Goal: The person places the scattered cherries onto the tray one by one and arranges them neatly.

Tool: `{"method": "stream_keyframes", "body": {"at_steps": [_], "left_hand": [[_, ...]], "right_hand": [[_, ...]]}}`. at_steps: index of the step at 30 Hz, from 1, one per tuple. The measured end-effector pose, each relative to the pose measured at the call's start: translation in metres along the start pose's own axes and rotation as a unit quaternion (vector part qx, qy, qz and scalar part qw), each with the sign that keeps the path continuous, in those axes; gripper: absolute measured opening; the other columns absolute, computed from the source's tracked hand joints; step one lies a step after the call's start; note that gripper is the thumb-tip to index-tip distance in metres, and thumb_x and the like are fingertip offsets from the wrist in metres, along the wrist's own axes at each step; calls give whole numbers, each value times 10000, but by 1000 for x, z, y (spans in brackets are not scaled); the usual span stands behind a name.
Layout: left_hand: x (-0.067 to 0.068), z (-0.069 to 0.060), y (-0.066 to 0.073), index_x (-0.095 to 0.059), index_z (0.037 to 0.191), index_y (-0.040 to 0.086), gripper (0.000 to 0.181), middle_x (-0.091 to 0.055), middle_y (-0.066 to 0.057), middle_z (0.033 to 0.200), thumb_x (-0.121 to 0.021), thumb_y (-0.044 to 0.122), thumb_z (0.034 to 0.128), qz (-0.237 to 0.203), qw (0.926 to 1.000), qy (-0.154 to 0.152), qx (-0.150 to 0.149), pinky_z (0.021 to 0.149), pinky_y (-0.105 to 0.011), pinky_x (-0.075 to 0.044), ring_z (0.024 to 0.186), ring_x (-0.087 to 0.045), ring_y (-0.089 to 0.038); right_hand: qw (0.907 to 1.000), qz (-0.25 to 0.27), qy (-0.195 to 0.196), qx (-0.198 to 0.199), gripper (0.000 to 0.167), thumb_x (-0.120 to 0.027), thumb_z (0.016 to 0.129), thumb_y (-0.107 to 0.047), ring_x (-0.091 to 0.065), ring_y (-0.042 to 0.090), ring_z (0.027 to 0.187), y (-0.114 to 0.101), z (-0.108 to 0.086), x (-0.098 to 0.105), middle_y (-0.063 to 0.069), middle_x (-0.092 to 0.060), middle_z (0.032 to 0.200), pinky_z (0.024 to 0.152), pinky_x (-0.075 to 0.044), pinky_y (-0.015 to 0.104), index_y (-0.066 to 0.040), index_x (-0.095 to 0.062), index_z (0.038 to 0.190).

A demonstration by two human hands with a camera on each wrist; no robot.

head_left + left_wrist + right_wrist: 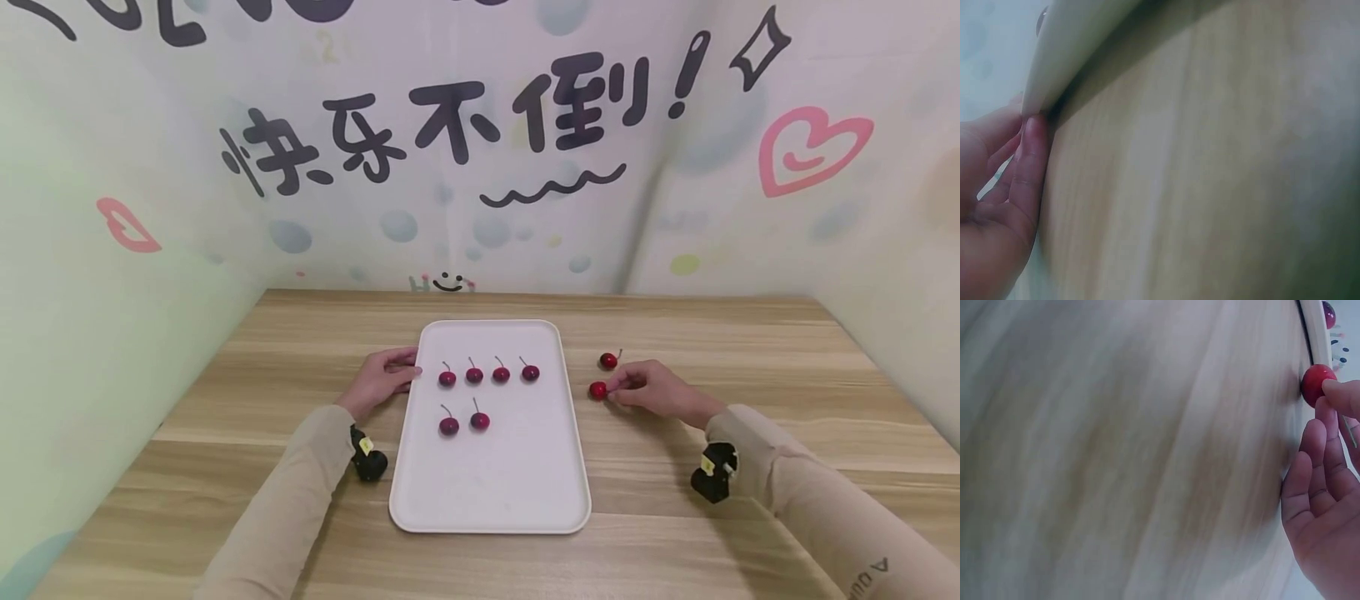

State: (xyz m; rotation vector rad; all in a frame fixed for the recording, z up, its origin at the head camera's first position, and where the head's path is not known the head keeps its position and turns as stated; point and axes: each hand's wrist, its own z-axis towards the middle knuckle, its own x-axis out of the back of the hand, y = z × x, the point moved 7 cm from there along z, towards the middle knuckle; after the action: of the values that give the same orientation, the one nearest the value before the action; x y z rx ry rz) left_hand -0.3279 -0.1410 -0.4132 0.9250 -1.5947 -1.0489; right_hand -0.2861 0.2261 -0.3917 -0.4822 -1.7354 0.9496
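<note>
A white rectangular tray [491, 492] lies on the wooden table. Several dark red cherries [474, 376] with stems stand in a row across its upper half, and two more cherries [480, 422] sit below them at the left. At the tray's left edge, my left hand [378, 382] holds the rim, its fingertips [1035, 134] against the side. Right of the tray, my right hand [654, 389] pinches a bright red cherry [1317, 384] between thumb and forefinger, low at the table. Just behind that hand lies another cherry [608, 361], its stem pointing up and right.
The wooden table [247, 467] runs back to a printed wall sheet [450, 242] with black lettering and hearts. Similar pale walls close in on both sides. A black wrist camera [369, 457] sits on the left wrist, and another camera [714, 472] on the right.
</note>
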Motion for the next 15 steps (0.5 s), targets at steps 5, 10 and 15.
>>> {"method": "stream_keyframes", "body": {"at_steps": [5, 10, 15], "left_hand": [[0, -1, 0, -418, 1303, 25, 477, -493, -179, 1210, -576, 120, 864, 57, 10000, -10, 1, 767, -291, -511, 1016, -539, -251], [0, -1, 0, -421, 1302, 27, 475, -496, -178, 1207, -577, 120, 863, 72, 10000, -8, -14, 764, -290, -512, 1011, -542, -250], [0, -1, 0, -422, 1300, 24, 475, -499, -181, 1205, -579, 122, 862, 112, 9999, -12, -77, 760, -289, -513, 1005, -546, -253]], "right_hand": [[9994, 301, 37, -180, 146, -626, 807, -98, -514, 160, 694, 1, 1, 0, 56, -612, 775, 586, -443, 227, 7, -613, 908], [9975, 612, 138, -321, 182, -626, 815, -118, -541, 193, 719, -1, 1, 2, 91, -623, 810, 596, -459, 247, 22, -601, 929], [9966, 616, 285, -461, 207, -610, 830, -132, -523, 192, 757, -2, 1, 4, 80, -618, 899, 622, -474, 260, 18, -607, 972]]}}
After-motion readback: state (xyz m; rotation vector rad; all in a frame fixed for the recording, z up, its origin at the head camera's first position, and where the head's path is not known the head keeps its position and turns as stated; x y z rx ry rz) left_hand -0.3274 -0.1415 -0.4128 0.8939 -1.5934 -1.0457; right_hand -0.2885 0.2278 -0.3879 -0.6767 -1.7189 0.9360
